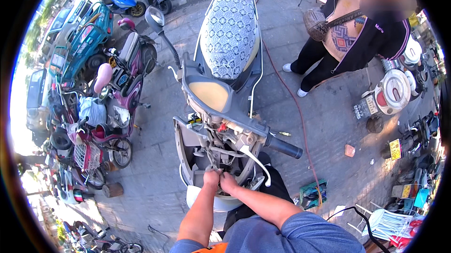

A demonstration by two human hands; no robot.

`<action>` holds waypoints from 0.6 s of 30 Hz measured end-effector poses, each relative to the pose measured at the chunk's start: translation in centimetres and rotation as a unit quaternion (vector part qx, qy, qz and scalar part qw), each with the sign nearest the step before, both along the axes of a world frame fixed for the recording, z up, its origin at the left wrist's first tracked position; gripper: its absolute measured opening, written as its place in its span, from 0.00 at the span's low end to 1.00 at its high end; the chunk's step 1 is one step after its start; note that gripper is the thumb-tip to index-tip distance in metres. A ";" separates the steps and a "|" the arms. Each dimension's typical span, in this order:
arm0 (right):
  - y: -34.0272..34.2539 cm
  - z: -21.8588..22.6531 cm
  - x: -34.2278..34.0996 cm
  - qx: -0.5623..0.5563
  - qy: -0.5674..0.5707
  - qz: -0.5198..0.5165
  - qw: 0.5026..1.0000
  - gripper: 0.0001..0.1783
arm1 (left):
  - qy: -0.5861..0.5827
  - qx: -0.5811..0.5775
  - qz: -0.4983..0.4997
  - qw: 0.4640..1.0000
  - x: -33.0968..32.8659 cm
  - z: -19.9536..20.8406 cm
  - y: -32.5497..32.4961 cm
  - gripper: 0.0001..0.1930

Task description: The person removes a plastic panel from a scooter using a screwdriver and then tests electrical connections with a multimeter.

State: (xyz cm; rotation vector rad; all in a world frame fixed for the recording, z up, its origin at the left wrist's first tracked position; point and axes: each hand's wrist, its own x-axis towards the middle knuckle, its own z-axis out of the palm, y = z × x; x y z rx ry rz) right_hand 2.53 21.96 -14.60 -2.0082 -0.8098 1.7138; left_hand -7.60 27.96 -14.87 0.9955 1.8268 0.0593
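Observation:
In front of me stands a scooter with its front cowl (182, 154) opened up, and the wiring and metal parts (225, 152) inside are exposed. My left hand (211, 177) and my right hand (229, 183) are close together, low in the opened front. Both have curled fingers; whatever they grip is too small and hidden to name. A pale brake lever (257, 164) and a black handlebar grip (285, 147) stick out to the right of my hands. Behind the grey handlebar cover (206, 94) lies the seat (230, 34), in a blue-and-white patterned cover.
A person (329, 42) in dark clothes stands at the far right. Parked motorbikes and scooters (129, 56) line the left; a white scooter (392, 91) stands right. A reddish hose (300, 117) runs along the paving to a green tool case (314, 194). A brick piece (350, 150) lies nearby.

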 end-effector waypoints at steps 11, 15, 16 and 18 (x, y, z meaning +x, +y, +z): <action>2.1 0.2 1.4 -0.160 0.271 -0.038 0.948 0.25 | 0.074 -0.037 0.005 0.997 -0.1 2.1 0.2 0.22; 0.6 -0.9 0.3 -0.023 0.132 0.019 0.991 0.26 | 0.104 -0.084 -0.065 0.989 0.9 3.5 1.4 0.22; 0.2 -1.1 -0.2 -0.008 0.111 0.037 0.993 0.26 | 0.122 -0.089 -0.124 0.981 -0.2 2.1 1.1 0.22; -0.4 -0.9 -1.0 0.033 0.082 0.031 0.996 0.24 | 0.151 -0.098 -0.247 0.952 -1.1 0.2 1.8 0.23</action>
